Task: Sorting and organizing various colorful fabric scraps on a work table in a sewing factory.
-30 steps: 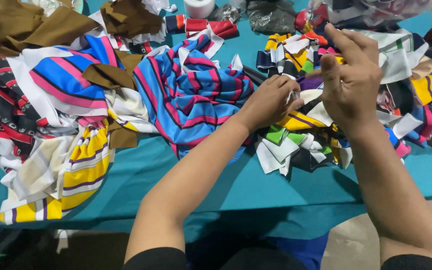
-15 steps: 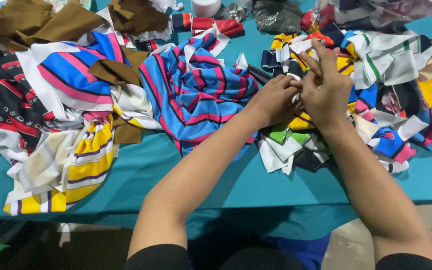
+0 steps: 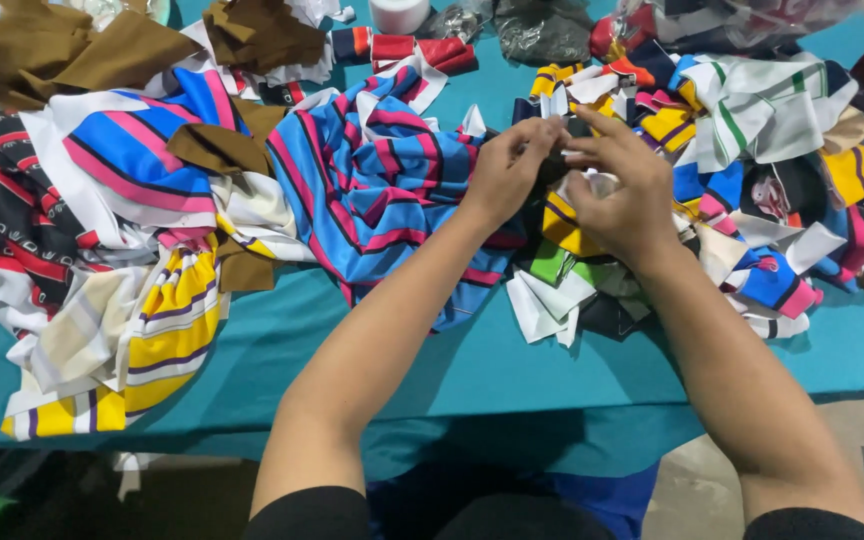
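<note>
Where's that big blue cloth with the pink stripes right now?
In the head view, the blue cloth with pink stripes lies spread on the teal table, left of centre, its right edge under the left hand, with the yellow-striped cloth to its left.

Both hands meet over a pile of small fabric scraps (image 3: pixel 712 190) on a teal table (image 3: pixel 512 370). Left hand (image 3: pixel 507 175) and right hand (image 3: pixel 622 195) pinch a small dark fabric piece (image 3: pixel 556 165) between fingertips. Blue-pink striped cloth (image 3: pixel 382 180) lies just left of the hands. Yellow striped cloth (image 3: pixel 152 340) near left, brown cloth (image 3: pixel 62 50) far left. White roll (image 3: pixel 399 14) at far edge.
</note>
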